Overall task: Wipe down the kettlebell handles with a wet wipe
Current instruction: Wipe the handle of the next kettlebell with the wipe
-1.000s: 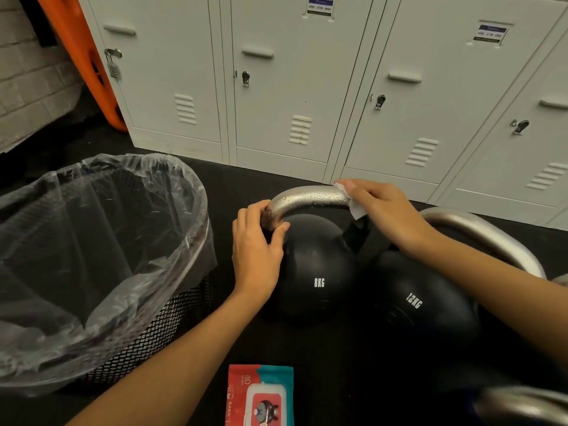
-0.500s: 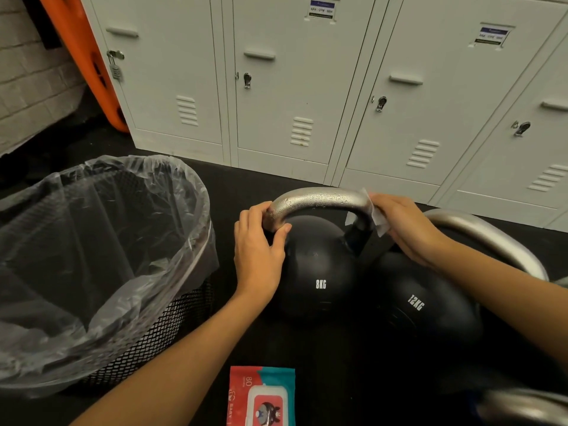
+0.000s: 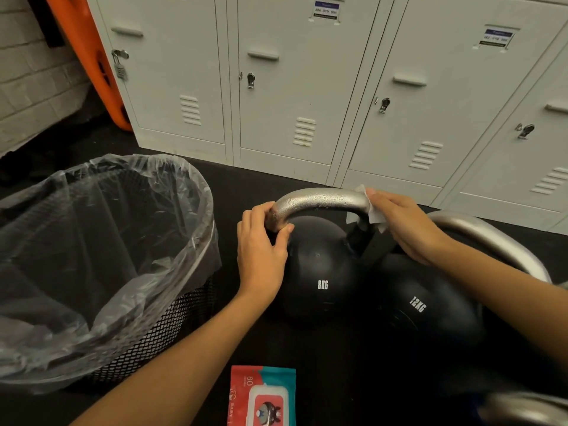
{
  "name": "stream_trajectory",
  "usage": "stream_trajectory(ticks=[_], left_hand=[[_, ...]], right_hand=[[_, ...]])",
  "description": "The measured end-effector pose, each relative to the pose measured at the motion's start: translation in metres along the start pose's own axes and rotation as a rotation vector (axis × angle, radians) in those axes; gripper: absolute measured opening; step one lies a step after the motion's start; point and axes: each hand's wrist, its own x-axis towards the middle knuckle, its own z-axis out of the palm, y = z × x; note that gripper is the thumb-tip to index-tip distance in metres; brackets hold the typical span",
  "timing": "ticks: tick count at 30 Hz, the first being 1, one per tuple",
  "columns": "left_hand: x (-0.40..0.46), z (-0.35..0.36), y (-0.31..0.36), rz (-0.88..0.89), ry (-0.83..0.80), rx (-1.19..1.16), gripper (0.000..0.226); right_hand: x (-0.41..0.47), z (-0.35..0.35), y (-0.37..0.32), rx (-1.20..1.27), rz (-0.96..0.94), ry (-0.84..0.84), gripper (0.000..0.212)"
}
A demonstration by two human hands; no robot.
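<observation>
A black 8KG kettlebell [image 3: 319, 272] stands on the dark floor, its silver handle [image 3: 319, 199] beaded with moisture. My left hand [image 3: 261, 250] grips the handle's left end. My right hand [image 3: 405, 229] presses a white wet wipe [image 3: 373, 210] around the handle's right bend, where it curves down to the ball. A black 12KG kettlebell [image 3: 427, 309] sits right beside it, partly under my right forearm, with its silver handle [image 3: 491, 235] arching behind.
A black mesh bin with a clear plastic liner [image 3: 101, 259] stands at the left. A red and teal wet wipe pack [image 3: 262, 395] lies on the floor near me. Grey lockers [image 3: 292, 87] line the back. Another silver handle [image 3: 528, 410] shows at bottom right.
My right hand slid the wipe along the 8KG handle from the top toward the right bend, dipped lower, and now sits slightly higher on that bend. My left hand has kept its grip.
</observation>
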Motion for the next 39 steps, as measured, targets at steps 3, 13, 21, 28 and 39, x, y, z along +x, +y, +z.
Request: stream_trajectory(ticks=[3,13,21,28,39], left_hand=[[0.0,0.0,-0.001,0.001,-0.002,0.005,0.036],[0.001,-0.001,-0.001,-0.013,-0.026,-0.011,0.036],[0.0,-0.004,0.0,-0.016,-0.024,-0.002,0.036],[0.001,-0.003,0.001,-0.013,-0.034,-0.007,0.035],[0.002,-0.005,0.001,-0.014,-0.047,-0.016,0.034]], right_hand=[[0.006,0.003,-0.014,-0.076,-0.016,-0.02,0.04],[-0.005,0.005,-0.004,0.045,-0.12,0.081,0.023],[0.016,0.009,-0.016,-0.09,0.128,0.09,0.033],[0.034,0.016,-0.031,-0.165,0.255,-0.062,0.042],[0.017,0.012,0.025,0.56,0.474,0.0,0.042]])
